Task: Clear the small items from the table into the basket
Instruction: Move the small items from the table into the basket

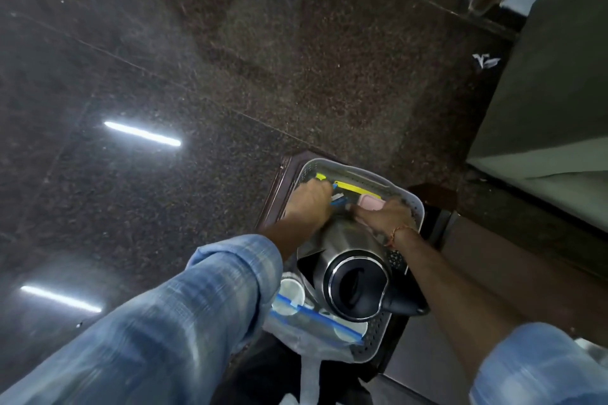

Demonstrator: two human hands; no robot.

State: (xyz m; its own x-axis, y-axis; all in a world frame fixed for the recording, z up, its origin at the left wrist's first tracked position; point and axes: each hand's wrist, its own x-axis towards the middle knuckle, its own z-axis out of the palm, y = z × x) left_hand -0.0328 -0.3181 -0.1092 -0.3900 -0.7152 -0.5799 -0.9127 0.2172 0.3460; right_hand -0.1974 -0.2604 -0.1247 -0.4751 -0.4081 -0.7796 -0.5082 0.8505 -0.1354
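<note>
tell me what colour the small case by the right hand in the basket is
Pale pink: the small case shows in the head view, just by the right hand.

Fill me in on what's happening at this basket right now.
A person is working both hands inside the far end of a grey perforated basket. The left hand is among small blue and white items, with yellow ones behind; its grip is hidden. The right hand rests by a pink case. A steel kettle and a zip bag already lie in the basket.

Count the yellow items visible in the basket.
2. One small yellow piece at the basket's far left, beside the left hand; one longer yellow strip along the far wall, above the pink case. The hands may hide more.
</note>
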